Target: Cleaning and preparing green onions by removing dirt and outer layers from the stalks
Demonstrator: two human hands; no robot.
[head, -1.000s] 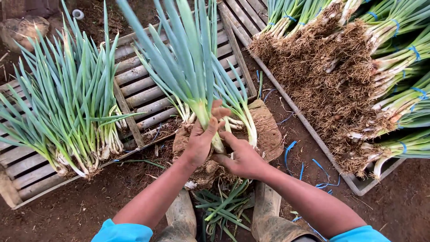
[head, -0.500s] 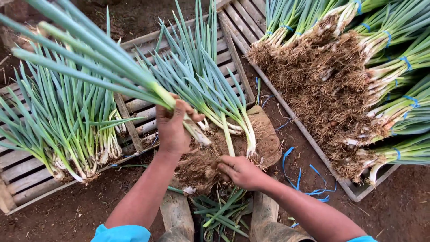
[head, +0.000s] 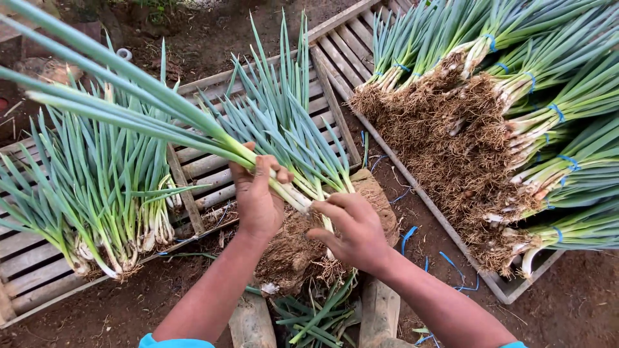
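scallions (head: 193, 132) clenched in left hand (head: 256, 201) at frame centre; right hand (head: 353, 232) fingers seemingly pinching roots, steadying the stalks.

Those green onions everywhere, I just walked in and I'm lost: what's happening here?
A person is handling green onions over bare soil. The left hand grips a long stalk near its white base, leaves pointing away to the left. The right hand pinches that stalk's root end above a rooty clump. Loose bunches lie on a slatted wooden crate; bunches tied with blue bands fill another crate on the right.
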